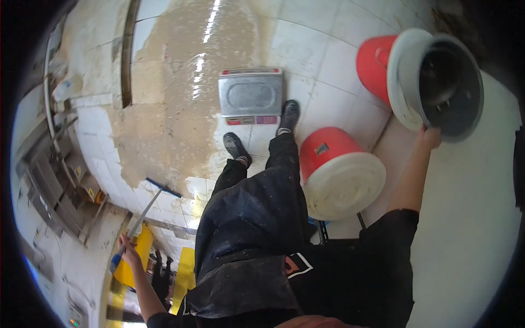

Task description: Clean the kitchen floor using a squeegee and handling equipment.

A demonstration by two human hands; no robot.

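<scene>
At the lower left, my left hand (129, 248) is closed around the handle of a floor squeegee (163, 187), whose dark blade rests at the edge of a brown wet patch (164, 131). Far to the right, my right hand (430, 137) grips the rim of a grey plastic tub (471, 102). That tub sits tilted in view against the white lid (400, 82) of a red bucket (371, 67). Dark items inside the tub are unclear. A second red bucket (328, 143) with a white lid (348, 184) stands beside my right leg.
A metal platform scale (251, 96) lies on the white tiled floor by my shoes. A drain channel (127, 61) runs at the upper left. Grey metal cabinets (49, 180) and a pipe (49, 106) line the left wall. Yellow strips (182, 279) hang near the doorway at the lower left.
</scene>
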